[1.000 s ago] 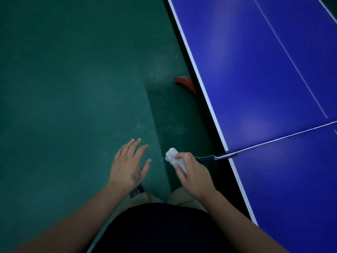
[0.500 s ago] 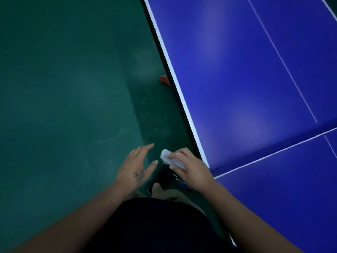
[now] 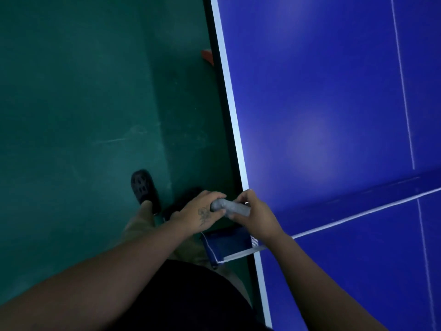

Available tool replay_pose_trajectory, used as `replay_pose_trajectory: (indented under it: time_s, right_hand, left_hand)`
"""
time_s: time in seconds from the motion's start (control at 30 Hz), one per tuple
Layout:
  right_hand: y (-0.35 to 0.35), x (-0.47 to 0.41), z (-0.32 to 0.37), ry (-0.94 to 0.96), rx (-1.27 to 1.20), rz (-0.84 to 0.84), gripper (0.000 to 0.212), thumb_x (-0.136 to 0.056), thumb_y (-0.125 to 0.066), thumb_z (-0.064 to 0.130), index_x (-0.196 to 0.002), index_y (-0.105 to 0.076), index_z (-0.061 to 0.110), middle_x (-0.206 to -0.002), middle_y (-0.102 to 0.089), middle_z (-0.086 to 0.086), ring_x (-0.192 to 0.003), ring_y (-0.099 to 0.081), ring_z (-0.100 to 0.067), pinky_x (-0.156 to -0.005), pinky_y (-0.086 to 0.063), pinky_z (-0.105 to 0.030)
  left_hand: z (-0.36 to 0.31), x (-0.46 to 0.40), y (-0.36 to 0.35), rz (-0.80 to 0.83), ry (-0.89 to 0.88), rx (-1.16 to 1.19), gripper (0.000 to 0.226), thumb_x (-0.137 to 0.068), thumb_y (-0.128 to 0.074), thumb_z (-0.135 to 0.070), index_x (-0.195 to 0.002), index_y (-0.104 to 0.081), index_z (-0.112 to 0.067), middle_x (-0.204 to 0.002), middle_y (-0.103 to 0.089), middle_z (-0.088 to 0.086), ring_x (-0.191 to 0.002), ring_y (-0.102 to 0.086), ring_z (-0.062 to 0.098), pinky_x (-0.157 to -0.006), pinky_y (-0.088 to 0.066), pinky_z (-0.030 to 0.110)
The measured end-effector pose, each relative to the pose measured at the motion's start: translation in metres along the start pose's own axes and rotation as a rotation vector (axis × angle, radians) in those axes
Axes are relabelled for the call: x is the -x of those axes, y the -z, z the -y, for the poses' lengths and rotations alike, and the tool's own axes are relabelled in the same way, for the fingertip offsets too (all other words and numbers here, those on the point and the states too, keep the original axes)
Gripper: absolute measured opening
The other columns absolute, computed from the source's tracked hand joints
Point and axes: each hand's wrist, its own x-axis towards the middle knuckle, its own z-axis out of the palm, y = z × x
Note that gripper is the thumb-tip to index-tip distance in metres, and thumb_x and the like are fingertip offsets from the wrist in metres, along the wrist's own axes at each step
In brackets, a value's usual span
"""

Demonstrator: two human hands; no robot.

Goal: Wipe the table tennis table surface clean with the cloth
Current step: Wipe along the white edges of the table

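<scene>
A small grey-white cloth [image 3: 230, 207], rolled into a bundle, sits between both my hands just off the left edge of the blue table tennis table [image 3: 334, 115]. My left hand [image 3: 199, 215] grips the cloth's left end with curled fingers. The right end is held by my right hand [image 3: 256, 215], whose fingers wrap round it. Both hands hover beside the white side line [image 3: 235, 130], near the net [image 3: 358, 211] that crosses the table.
The net's clamp and post [image 3: 229, 244] jut out over the table edge just below my hands. My foot in a dark perforated shoe [image 3: 144, 187] stands on the green floor [image 3: 83, 115]. A red object [image 3: 207, 57] lies under the table's edge farther ahead.
My left hand, open and apart from the cloth before, has closed on its left end. Both hands now hold the cloth closer to the table edge, and the view has shifted.
</scene>
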Motion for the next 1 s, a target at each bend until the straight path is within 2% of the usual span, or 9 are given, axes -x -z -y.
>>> replay_pose_trajectory:
  time_s: [0.07,0.17,0.3,0.4,0.53,0.7,0.83,0.93,1.0]
  right_hand:
    - [0.002,-0.006,-0.009,-0.067,0.019,-0.053,0.036,-0.082,-0.091,0.034,-0.097,-0.059,0.027,-0.104,-0.063,0.003,-0.087,-0.062,-0.013,-0.064,-0.046,-0.019]
    - [0.005,-0.011,-0.022,-0.164,0.078,-0.109,0.034,-0.086,-0.088,0.023,-0.111,-0.065,0.02,-0.114,-0.053,-0.003,-0.09,-0.056,-0.008,-0.067,-0.044,-0.007]
    - [0.009,-0.013,-0.04,-0.249,0.103,-0.117,0.03,-0.089,-0.082,0.021,-0.115,-0.067,0.023,-0.116,-0.059,-0.005,-0.091,-0.06,-0.005,-0.067,-0.047,-0.01]
    - [0.011,-0.016,-0.051,-0.285,0.152,-0.122,0.026,-0.089,-0.084,0.03,-0.108,-0.065,0.029,-0.111,-0.066,0.0,-0.092,-0.065,-0.011,-0.074,-0.058,-0.034]
    - [0.017,-0.018,-0.052,-0.337,0.201,-0.195,0.04,-0.08,-0.092,0.041,-0.098,-0.059,0.027,-0.097,-0.066,0.005,-0.088,-0.064,-0.015,-0.071,-0.058,-0.041]
    - [0.033,-0.031,-0.05,-0.39,0.313,-0.104,0.041,-0.076,-0.092,0.047,-0.087,-0.058,0.027,-0.087,-0.068,0.007,-0.083,-0.065,-0.016,-0.062,-0.048,-0.034]
    - [0.043,-0.041,-0.048,-0.298,0.331,-0.002,0.033,-0.076,-0.091,0.04,-0.082,-0.059,0.031,-0.08,-0.068,0.01,-0.076,-0.065,-0.014,-0.057,-0.046,-0.03]
    - [0.054,-0.048,-0.048,-0.255,0.303,0.059,0.029,-0.08,-0.092,0.03,-0.08,-0.063,0.033,-0.08,-0.071,0.009,-0.077,-0.068,-0.012,-0.059,-0.05,-0.03]
    - [0.064,-0.054,-0.051,-0.248,0.278,0.113,0.023,-0.085,-0.085,0.021,-0.083,-0.067,0.035,-0.085,-0.075,0.008,-0.083,-0.071,-0.014,-0.071,-0.059,-0.036]
  left_hand:
    - [0.0,-0.014,-0.009,0.045,0.05,-0.025,0.04,-0.095,-0.053,-0.071,-0.13,-0.054,-0.053,-0.119,-0.055,-0.015,-0.115,-0.059,0.013,-0.105,-0.045,0.031]
    - [-0.01,-0.025,-0.016,0.097,0.036,-0.05,0.029,-0.108,-0.055,-0.045,-0.132,-0.063,-0.03,-0.122,-0.062,-0.007,-0.099,-0.052,0.004,-0.068,-0.027,-0.003]
    - [-0.012,-0.029,-0.03,0.096,0.042,-0.05,0.016,-0.11,-0.051,-0.039,-0.117,-0.063,-0.032,-0.094,-0.062,-0.02,-0.078,-0.054,-0.003,-0.07,-0.031,0.001]
    - [-0.012,-0.038,-0.041,0.087,0.085,0.055,0.01,-0.105,-0.057,-0.034,-0.11,-0.063,-0.029,-0.101,-0.065,-0.007,-0.096,-0.066,0.015,-0.085,-0.053,0.037]
    - [-0.028,-0.051,-0.051,-0.083,0.184,0.076,0.024,-0.098,-0.064,-0.029,-0.107,-0.046,-0.017,-0.108,-0.05,0.005,-0.093,-0.058,0.023,-0.069,-0.043,0.033]
    - [-0.033,-0.066,-0.072,-0.013,0.243,0.198,0.01,-0.096,-0.062,-0.018,-0.094,-0.053,-0.017,-0.105,-0.059,0.006,-0.082,-0.054,0.01,-0.06,-0.042,0.019]
    - [-0.049,-0.069,-0.084,0.066,0.255,0.46,0.043,-0.087,-0.078,-0.042,-0.111,-0.061,-0.011,-0.106,-0.065,0.006,-0.081,-0.059,0.005,-0.065,-0.051,0.019]
    - [-0.081,-0.06,-0.077,0.152,0.228,0.521,0.015,-0.104,-0.068,-0.019,-0.102,-0.053,-0.018,-0.09,-0.054,-0.013,-0.074,-0.051,-0.005,-0.064,-0.043,0.001]
    - [-0.082,-0.059,-0.082,0.143,0.246,0.517,0.031,-0.108,-0.062,-0.029,-0.124,-0.045,-0.008,-0.097,-0.055,-0.011,-0.079,-0.051,-0.006,-0.063,-0.042,0.0]
